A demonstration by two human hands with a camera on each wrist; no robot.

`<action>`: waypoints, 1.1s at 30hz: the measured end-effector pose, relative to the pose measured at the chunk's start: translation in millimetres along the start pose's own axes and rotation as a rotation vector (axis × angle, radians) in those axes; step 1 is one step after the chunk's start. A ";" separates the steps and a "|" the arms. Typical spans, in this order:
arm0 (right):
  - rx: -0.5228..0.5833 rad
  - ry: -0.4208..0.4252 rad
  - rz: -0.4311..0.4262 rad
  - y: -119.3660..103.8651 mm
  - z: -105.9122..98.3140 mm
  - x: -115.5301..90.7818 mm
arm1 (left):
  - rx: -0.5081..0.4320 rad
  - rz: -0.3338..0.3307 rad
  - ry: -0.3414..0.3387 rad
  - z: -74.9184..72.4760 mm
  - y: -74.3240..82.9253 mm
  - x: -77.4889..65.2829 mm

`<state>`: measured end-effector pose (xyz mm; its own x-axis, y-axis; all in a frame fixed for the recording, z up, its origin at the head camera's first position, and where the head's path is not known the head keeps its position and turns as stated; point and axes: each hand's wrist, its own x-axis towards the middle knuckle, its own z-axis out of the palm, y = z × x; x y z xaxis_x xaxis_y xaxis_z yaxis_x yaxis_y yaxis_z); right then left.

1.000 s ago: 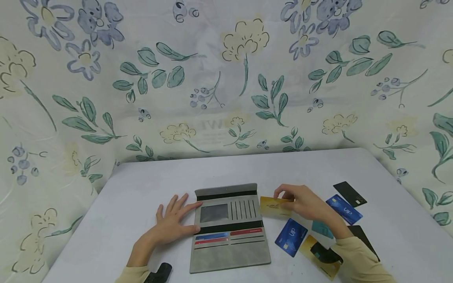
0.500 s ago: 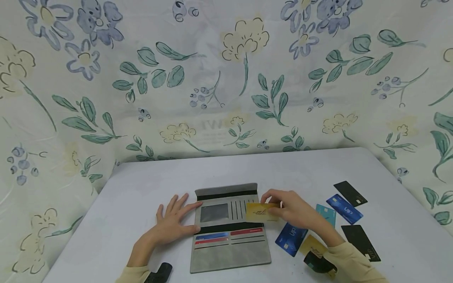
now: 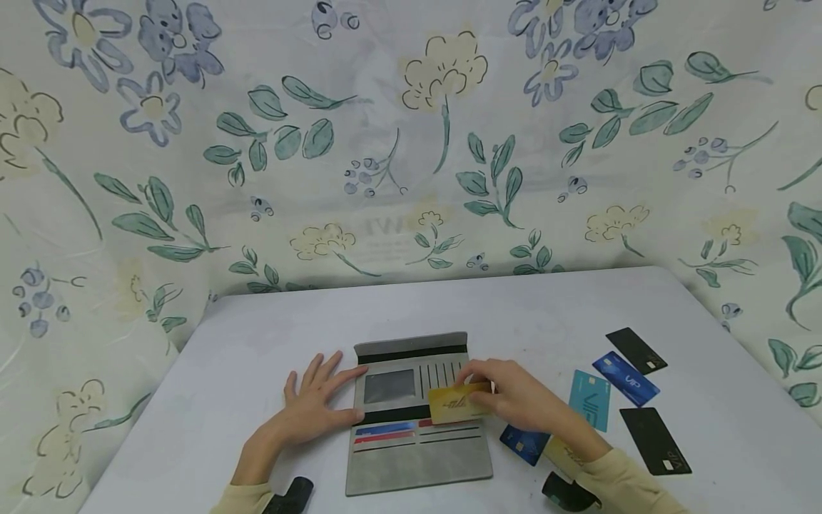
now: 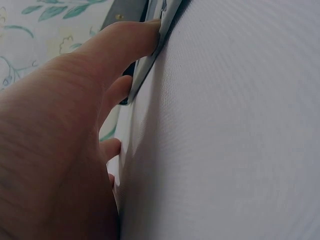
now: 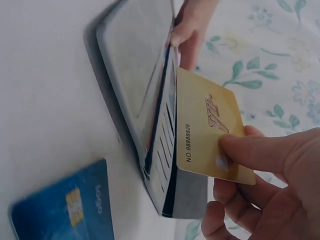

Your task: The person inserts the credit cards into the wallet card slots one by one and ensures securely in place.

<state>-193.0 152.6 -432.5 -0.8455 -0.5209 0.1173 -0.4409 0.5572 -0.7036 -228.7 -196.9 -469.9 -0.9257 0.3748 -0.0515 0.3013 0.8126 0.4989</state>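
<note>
Pinching the gold card (image 3: 449, 407), the right hand (image 3: 510, 392) holds it over the grey wallet (image 3: 398, 467), toward three o'clock of centre, in the head view; the left hand (image 3: 315, 408) lies spread at nine; left wrist, its thumb touches the wallet's edge; right wrist, the card seems light, stiff, slick, best pinched by its four-o'clock end.

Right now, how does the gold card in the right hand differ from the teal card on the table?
The gold card is pinched in the right hand; the teal card lies on the table. In the head view, the gold card's long side runs sideways, the teal card's nearly front to back. Both are rectangular and carry lettering.
</note>
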 end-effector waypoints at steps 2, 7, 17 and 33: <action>-0.004 -0.001 0.002 -1.9 3.4 0.1 | -0.002 0.002 0.000 -0.3 0.2 -0.2; -0.013 -0.010 0.000 -3.1 11.2 0.5 | -0.007 -0.001 -0.004 -0.4 0.7 -0.2; -0.047 0.016 0.009 -2.9 22.5 2.8 | -0.015 0.012 -0.004 -1.1 1.9 -0.9; -0.186 0.076 0.031 -2.4 33.3 3.4 | -0.017 0.000 -0.009 -1.7 2.7 -1.3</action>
<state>-184.8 128.0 -453.7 -0.8767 -0.4555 0.1547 -0.4564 0.6859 -0.5667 -227.1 -195.9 -467.1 -0.9234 0.3792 -0.0592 0.2976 0.8048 0.5136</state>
